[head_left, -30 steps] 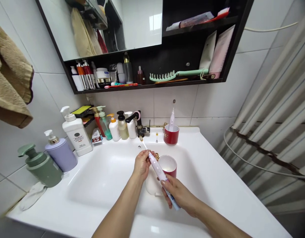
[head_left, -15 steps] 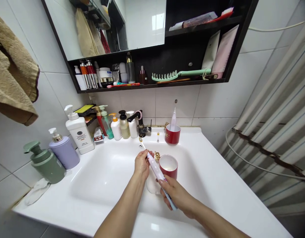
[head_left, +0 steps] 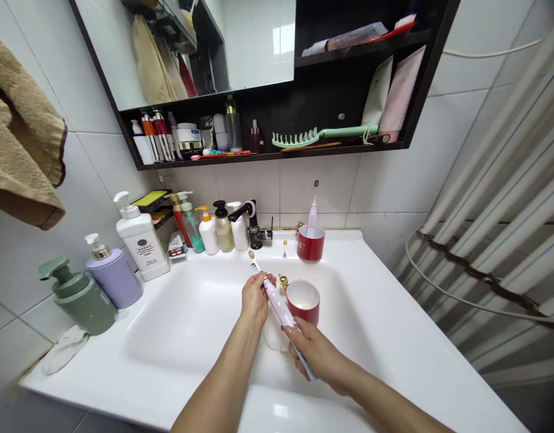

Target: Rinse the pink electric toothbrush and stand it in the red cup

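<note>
Both of my hands are closed on an electric toothbrush (head_left: 278,304) with a pale pink and lilac handle, held tilted over the sink (head_left: 182,319). My left hand (head_left: 256,296) pinches it near the neck, just below the brush head, which points up and left toward the faucet. Lower down, my right hand (head_left: 313,349) wraps round the handle, and the pale blue bottom end sticks out below the fingers. Right behind the toothbrush stands a red cup (head_left: 304,304) with a white inside and a gold handle. A whitish object under it is partly hidden by my hands.
A second red cup (head_left: 311,243) with a pale toothbrush (head_left: 312,218) stands on the back ledge beside the black faucet (head_left: 254,225). Several pump bottles (head_left: 208,231) line the left and back edges. Above hangs a dark cabinet (head_left: 322,99) with a mirror door. Pipes (head_left: 493,252) run at right.
The whole view has shifted slightly, so everything sits a little further left. Both hands keep nearly the same hold on the toothbrush.
</note>
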Demonstrator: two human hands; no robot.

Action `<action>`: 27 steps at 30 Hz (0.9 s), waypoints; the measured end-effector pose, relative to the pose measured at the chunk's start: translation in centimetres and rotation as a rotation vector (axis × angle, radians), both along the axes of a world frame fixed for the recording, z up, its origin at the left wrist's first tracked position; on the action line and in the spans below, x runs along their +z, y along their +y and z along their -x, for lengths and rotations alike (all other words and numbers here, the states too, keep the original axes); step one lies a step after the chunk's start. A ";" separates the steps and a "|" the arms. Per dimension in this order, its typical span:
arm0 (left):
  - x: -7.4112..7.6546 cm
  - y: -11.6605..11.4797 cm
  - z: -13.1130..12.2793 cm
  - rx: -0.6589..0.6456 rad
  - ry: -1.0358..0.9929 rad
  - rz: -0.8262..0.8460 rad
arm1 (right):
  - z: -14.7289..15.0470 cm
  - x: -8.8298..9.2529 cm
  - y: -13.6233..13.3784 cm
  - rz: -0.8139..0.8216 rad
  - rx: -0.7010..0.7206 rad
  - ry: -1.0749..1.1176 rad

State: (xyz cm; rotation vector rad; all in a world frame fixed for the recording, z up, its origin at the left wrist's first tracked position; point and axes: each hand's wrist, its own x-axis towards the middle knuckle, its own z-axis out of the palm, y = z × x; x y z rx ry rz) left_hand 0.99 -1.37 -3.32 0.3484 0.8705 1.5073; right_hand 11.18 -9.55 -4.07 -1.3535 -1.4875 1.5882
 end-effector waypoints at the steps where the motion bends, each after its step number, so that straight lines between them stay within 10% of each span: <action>1: -0.1 0.0 0.0 -0.004 0.001 0.001 | 0.0 0.0 0.0 0.035 0.015 0.021; 27: -0.3 0.6 0.8 0.043 0.016 0.041 | -0.2 0.2 -0.7 0.135 0.010 0.072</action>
